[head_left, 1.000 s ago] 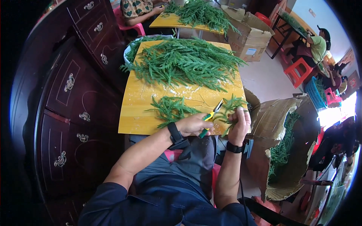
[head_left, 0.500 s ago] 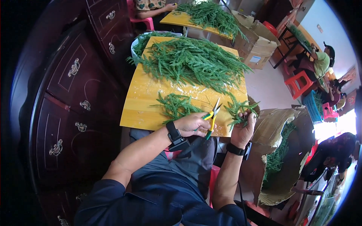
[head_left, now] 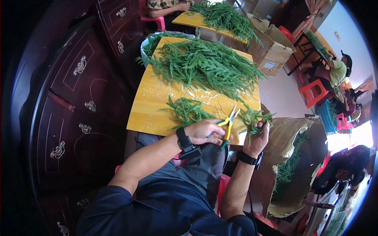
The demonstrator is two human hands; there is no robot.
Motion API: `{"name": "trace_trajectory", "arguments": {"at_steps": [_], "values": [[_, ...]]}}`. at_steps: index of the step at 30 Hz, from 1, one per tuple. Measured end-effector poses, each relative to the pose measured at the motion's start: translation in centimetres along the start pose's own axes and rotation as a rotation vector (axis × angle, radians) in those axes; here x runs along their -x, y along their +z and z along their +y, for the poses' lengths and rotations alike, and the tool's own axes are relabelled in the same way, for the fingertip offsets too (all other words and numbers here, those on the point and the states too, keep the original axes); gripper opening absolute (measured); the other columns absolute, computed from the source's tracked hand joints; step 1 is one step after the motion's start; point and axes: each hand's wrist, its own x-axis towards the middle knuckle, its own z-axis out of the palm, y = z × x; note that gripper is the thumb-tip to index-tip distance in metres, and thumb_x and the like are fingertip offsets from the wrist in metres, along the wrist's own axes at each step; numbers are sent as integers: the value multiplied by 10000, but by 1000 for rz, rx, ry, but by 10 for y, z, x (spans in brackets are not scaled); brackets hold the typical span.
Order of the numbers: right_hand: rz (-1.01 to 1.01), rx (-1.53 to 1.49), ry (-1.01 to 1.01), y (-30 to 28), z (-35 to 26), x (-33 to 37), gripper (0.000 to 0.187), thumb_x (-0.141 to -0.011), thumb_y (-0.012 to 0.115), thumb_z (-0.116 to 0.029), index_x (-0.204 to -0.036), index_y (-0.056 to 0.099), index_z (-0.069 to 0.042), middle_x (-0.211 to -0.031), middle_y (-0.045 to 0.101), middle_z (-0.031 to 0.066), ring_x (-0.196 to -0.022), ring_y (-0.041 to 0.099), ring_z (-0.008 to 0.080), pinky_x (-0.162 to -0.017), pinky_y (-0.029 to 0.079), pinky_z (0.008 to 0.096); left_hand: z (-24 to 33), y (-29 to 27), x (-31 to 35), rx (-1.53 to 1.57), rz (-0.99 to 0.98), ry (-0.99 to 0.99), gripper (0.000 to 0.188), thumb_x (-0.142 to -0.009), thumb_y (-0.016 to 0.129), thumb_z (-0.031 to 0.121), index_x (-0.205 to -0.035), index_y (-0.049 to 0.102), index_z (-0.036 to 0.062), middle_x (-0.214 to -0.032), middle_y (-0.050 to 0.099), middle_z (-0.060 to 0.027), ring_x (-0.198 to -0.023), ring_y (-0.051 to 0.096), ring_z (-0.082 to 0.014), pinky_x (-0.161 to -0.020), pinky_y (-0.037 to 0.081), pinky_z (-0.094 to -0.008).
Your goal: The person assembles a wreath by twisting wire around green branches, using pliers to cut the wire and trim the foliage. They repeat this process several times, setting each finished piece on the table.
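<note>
My left hand (head_left: 208, 132) is closed round the yellow-and-green handles of a pair of pliers (head_left: 228, 123), whose narrow metal jaws point up and away from me, slightly apart. To its right, my right hand (head_left: 256, 137) pinches a green artificial sprig (head_left: 251, 118) over the near right edge of the yellow table (head_left: 147, 114). A small bunch of similar sprigs (head_left: 188, 112) lies on the tabletop just beyond my left hand. Farther back, a large heap of green sprigs (head_left: 208, 65) covers much of the board, with white flecks scattered in front of it.
Right of my knees an open cardboard box (head_left: 275, 145) holds more greenery. Dark wooden cabinets (head_left: 98, 106) stand close on the left. Behind the table are a second heaped table (head_left: 187, 19) and a carton (head_left: 271, 49). Other people sit working there and at the right.
The pliers have shifted slightly right and turned a little, their jaws swinging rightward. The view has moved slightly. My right hand keeps its hold on the sprig.
</note>
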Motion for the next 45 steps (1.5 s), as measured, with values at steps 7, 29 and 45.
{"name": "trace_trajectory", "arguments": {"at_steps": [7,29,45], "values": [[37,10,8,-1,1,0,232,-1034,504,-246,-1065,594,-35,-868,569,13,-791,542,162,-765,452,302,19,-33,51,-173,234,35,446,-975,497,60,-1411,406,45,-1239,635,-167,-1146,626,-255,-953,494,-357],[-491,761,316,92,81,14,290,-938,611,-124,-1218,553,-78,-970,636,56,-872,637,187,-795,511,327,82,-35,196,-170,139,603,766,-876,619,246,-1518,274,12,-1289,579,-208,-1186,592,-331,-974,498,-433],[-428,1829,-531,8,-7,-92,153,-830,638,-112,-964,699,-70,-993,691,167,-952,647,373,-853,518,437,50,-16,187,-224,164,386,714,-847,615,206,-1473,338,2,-1114,612,-157,-1009,645,-270,-878,530,-386]]}}
